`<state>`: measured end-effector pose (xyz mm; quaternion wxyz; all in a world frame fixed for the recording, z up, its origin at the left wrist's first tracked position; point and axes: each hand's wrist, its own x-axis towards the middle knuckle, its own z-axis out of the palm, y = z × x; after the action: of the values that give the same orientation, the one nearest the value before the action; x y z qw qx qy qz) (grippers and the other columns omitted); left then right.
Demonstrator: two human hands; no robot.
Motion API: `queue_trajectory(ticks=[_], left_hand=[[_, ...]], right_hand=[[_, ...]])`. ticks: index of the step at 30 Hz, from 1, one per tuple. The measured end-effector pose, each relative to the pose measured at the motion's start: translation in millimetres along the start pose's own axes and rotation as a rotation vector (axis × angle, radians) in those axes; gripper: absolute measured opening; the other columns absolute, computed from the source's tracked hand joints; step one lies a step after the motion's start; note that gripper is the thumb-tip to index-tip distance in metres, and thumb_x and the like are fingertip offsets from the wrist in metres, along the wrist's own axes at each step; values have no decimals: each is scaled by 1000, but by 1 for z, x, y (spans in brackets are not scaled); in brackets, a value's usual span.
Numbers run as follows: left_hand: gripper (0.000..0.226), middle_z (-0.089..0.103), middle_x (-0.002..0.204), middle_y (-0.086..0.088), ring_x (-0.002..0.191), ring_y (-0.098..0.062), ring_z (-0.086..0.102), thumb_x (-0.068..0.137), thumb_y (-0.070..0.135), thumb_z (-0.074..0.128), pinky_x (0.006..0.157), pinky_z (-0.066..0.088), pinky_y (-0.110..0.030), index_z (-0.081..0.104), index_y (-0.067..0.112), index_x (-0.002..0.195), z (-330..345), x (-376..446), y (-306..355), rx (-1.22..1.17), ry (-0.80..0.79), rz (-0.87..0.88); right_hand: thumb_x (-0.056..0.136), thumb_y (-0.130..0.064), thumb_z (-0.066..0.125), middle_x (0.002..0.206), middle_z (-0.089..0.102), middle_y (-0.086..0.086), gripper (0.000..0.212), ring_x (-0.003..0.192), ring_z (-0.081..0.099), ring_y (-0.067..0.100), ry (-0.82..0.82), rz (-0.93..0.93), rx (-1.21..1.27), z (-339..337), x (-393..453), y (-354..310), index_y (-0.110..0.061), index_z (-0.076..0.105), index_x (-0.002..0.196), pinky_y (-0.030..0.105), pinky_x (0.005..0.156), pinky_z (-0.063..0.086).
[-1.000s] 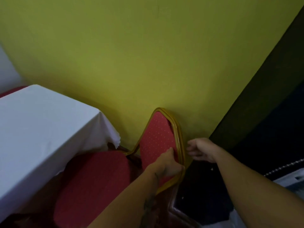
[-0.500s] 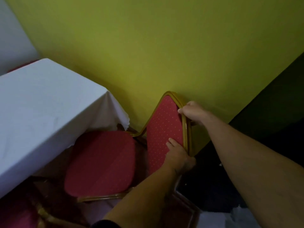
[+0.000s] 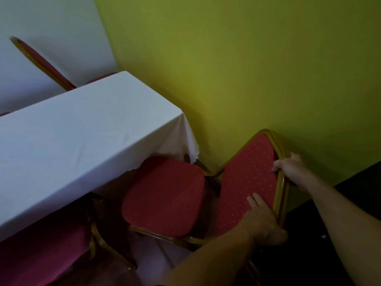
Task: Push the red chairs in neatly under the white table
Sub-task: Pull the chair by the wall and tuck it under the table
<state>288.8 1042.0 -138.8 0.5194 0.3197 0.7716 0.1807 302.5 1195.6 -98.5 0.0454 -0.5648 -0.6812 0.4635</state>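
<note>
Red chair (image 3: 165, 197) at end of white table (image 3: 82, 137), close to yellow-green wall (image 3: 247, 69). Seat angled, far corner tucked just under hanging cloth corner; most of seat out in open. Backrest (image 3: 247, 182) gold-framed, upright, near wall.

Left hand (image 3: 261, 221) on lower part of backrest: fingers (image 3: 255, 201) flat on red padding, thumb side wrapped round gold frame edge. Gripping frame.

Right hand (image 3: 292, 170) higher up, closed round outer frame rail near top corner; fingertips (image 3: 277, 168) curled over onto padded face.

Second red chair (image 3: 41, 259) lower left, seat partly under table edge. Third chair back (image 3: 41, 62) beyond far side of table, blurred, against white wall (image 3: 51, 27).
</note>
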Motion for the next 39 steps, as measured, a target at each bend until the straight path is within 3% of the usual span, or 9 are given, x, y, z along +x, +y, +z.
queue_trajectory(ticks=[3,7,15,21,24,28,32,36,39], left_hand=[[96,-3,171,-13,147,-46,27,100,19,62,118,27,-53,-11,11,161,9,-11,-3,-52,100,-24],[109,-5,171,-16,150,-45,20,93,16,72,121,24,-51,-13,5,160,0,-38,-29,23,49,1],[108,0,170,-17,151,-42,21,92,25,72,122,23,-48,-9,4,160,-18,-91,-99,48,41,6],[91,41,151,-18,135,-41,47,86,24,75,110,43,-47,19,9,157,-43,-131,-143,152,77,12],[74,52,141,-19,123,-40,57,87,24,70,98,51,-43,35,12,151,-56,-149,-164,179,141,7],[64,59,131,-13,112,-35,63,86,17,65,81,53,-37,45,18,147,-77,-175,-195,113,197,-20],[70,62,128,-9,108,-31,64,86,11,59,87,56,-40,45,30,151,-95,-194,-225,56,226,-46],[82,59,123,-5,99,-23,57,84,0,57,82,53,-37,38,36,155,-112,-206,-247,72,194,-62],[88,54,141,-9,117,-29,55,83,-1,59,92,51,-39,32,38,158,-125,-214,-258,112,178,-83]], right_hand=[[77,1,67,102,62,22,50,84,60,35,26,12,-18,2,-20,-2,2,54,125,40,71,49],[80,7,64,75,52,17,31,59,47,26,63,18,-8,20,-52,-6,-2,46,103,32,53,35],[84,6,61,65,49,11,20,58,48,26,-22,13,70,73,-114,-5,-6,47,77,34,59,43],[84,-7,66,70,55,8,7,62,52,23,33,-35,75,118,-147,0,-1,62,84,34,58,44],[78,-13,69,71,63,10,12,66,61,27,50,-50,102,143,-165,-4,-1,66,80,43,68,59],[62,-31,71,82,75,17,37,76,74,36,-14,-50,150,168,-162,-7,-3,70,85,56,71,64],[47,-41,70,106,72,19,85,90,71,38,34,-83,122,196,-162,-16,-4,51,121,58,77,62],[82,-28,68,159,25,28,100,142,32,48,110,-207,-238,210,-213,-50,-16,7,161,56,112,35],[90,-27,56,171,5,17,78,156,0,37,62,-377,-611,222,-211,-60,-27,24,161,63,121,9]])
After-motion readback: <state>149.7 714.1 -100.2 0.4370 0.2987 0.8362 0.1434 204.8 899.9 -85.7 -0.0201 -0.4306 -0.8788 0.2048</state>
